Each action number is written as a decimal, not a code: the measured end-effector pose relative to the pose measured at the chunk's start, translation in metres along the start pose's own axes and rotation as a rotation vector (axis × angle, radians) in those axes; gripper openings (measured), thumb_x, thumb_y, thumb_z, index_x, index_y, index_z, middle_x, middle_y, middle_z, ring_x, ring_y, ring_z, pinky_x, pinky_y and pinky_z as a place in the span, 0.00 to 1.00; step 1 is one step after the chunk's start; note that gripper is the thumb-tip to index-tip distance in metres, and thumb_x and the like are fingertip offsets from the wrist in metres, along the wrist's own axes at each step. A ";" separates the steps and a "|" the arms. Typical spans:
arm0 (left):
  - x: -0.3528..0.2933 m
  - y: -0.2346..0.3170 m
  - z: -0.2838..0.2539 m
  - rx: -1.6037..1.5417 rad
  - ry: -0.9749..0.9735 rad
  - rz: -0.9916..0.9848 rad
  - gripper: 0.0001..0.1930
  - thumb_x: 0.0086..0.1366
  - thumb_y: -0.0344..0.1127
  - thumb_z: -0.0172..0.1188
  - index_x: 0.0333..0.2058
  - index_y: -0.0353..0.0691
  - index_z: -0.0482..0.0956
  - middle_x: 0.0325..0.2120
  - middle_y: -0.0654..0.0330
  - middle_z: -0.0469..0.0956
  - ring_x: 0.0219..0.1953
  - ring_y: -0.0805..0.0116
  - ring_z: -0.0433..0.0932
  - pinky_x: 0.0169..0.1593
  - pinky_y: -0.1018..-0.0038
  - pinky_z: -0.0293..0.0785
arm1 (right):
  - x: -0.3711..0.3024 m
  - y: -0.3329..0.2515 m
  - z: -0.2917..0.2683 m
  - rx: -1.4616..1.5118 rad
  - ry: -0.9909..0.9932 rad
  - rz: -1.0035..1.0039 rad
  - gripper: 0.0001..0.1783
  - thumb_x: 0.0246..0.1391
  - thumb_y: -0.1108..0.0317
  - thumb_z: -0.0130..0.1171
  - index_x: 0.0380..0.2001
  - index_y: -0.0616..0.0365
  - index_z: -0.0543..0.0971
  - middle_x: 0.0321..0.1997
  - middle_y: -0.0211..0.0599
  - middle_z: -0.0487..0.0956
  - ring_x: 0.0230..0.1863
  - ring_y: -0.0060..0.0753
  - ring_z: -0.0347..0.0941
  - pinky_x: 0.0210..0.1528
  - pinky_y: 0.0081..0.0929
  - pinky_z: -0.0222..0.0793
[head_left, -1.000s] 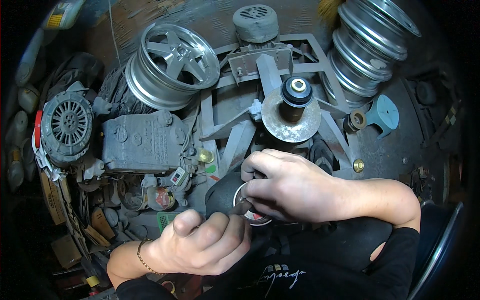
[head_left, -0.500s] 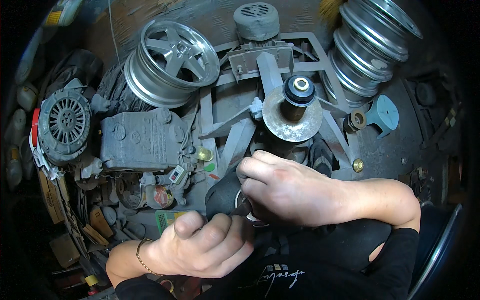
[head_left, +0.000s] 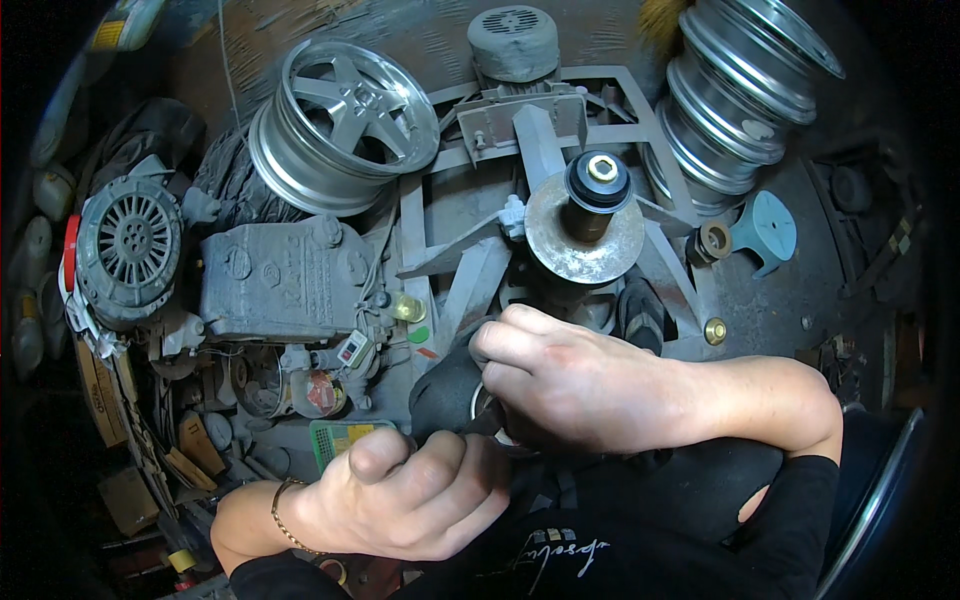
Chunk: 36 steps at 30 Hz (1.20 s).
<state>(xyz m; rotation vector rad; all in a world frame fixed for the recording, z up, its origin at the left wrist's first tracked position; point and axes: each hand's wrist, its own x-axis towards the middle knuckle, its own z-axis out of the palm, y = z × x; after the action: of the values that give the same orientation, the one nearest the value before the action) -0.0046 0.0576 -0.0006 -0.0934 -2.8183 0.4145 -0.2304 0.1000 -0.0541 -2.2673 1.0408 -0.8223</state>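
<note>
Above my lap, my left hand (head_left: 410,490) is closed, its fingers curled around a dark narrow piece (head_left: 487,419) whose kind I cannot make out. One end of that piece reaches toward my right hand (head_left: 590,385), which is closed too, with its knuckles up. Under the right fingers shows the shiny curved rim of a round metal part (head_left: 475,400); most of it is hidden by the hand. Just beyond my hands stands a spindle (head_left: 587,222) with a wide worn metal disc (head_left: 540,240) and a brass-coloured nut (head_left: 603,168) on top.
A steel frame (head_left: 480,280) carries the spindle and a motor (head_left: 513,45). A spoked wheel rim (head_left: 345,105) lies at the far left, stacked rims (head_left: 735,110) at the far right. Nearby are a blue stool (head_left: 768,232), a brass fitting (head_left: 714,331) and a dusty grey box-shaped casing (head_left: 285,280).
Both hands stay almost in place, with only slight shifts. A little less of the round part's lower rim shows between them now.
</note>
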 end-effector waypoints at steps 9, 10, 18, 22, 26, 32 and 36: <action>0.000 0.003 -0.001 -0.002 0.014 -0.007 0.08 0.49 0.39 0.59 0.30 0.50 0.80 0.30 0.70 0.75 0.36 0.75 0.73 0.41 0.68 0.51 | 0.000 -0.003 0.002 0.010 0.021 -0.005 0.06 0.53 0.75 0.54 0.27 0.68 0.77 0.42 0.44 0.71 0.47 0.40 0.68 0.49 0.30 0.72; 0.000 0.003 -0.001 0.001 0.020 -0.008 0.08 0.49 0.39 0.59 0.30 0.50 0.80 0.30 0.70 0.75 0.36 0.75 0.73 0.41 0.68 0.51 | 0.000 -0.003 0.002 0.014 0.028 -0.003 0.06 0.53 0.75 0.54 0.27 0.68 0.77 0.42 0.44 0.71 0.47 0.40 0.68 0.49 0.30 0.72; 0.002 0.005 -0.004 -0.005 -0.008 -0.028 0.06 0.51 0.37 0.61 0.30 0.49 0.81 0.31 0.69 0.76 0.36 0.74 0.73 0.41 0.69 0.52 | -0.004 -0.001 0.004 -0.036 0.031 -0.015 0.07 0.54 0.74 0.53 0.29 0.69 0.75 0.42 0.46 0.71 0.48 0.44 0.70 0.48 0.33 0.73; 0.003 0.005 -0.004 -0.005 0.003 -0.039 0.05 0.52 0.36 0.62 0.29 0.49 0.81 0.31 0.68 0.77 0.36 0.74 0.73 0.41 0.70 0.53 | -0.006 0.000 0.004 -0.017 0.012 0.019 0.07 0.54 0.74 0.53 0.31 0.70 0.75 0.42 0.48 0.71 0.47 0.46 0.70 0.48 0.35 0.73; 0.002 0.006 -0.003 -0.015 0.004 -0.048 0.08 0.50 0.36 0.63 0.31 0.48 0.82 0.31 0.67 0.76 0.35 0.72 0.72 0.41 0.69 0.54 | -0.007 0.003 0.003 -0.018 0.012 0.004 0.07 0.54 0.75 0.54 0.33 0.70 0.74 0.44 0.49 0.71 0.50 0.48 0.71 0.51 0.37 0.73; -0.001 0.008 -0.002 -0.041 -0.002 -0.058 0.14 0.45 0.35 0.64 0.34 0.45 0.81 0.32 0.65 0.75 0.34 0.70 0.71 0.42 0.65 0.55 | -0.008 0.004 0.002 0.053 -0.008 0.053 0.11 0.52 0.73 0.60 0.35 0.69 0.73 0.47 0.53 0.72 0.55 0.54 0.72 0.54 0.40 0.73; -0.001 0.008 -0.003 -0.043 -0.003 -0.074 0.14 0.46 0.35 0.64 0.35 0.44 0.81 0.32 0.65 0.75 0.34 0.70 0.71 0.42 0.66 0.55 | -0.008 0.005 0.002 0.107 0.003 0.082 0.12 0.53 0.72 0.62 0.35 0.68 0.72 0.45 0.54 0.73 0.50 0.59 0.74 0.52 0.43 0.74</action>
<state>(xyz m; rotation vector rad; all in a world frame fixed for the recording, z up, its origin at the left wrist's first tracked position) -0.0029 0.0664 -0.0006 0.0025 -2.8236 0.3371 -0.2353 0.1035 -0.0616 -2.1209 1.0583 -0.8273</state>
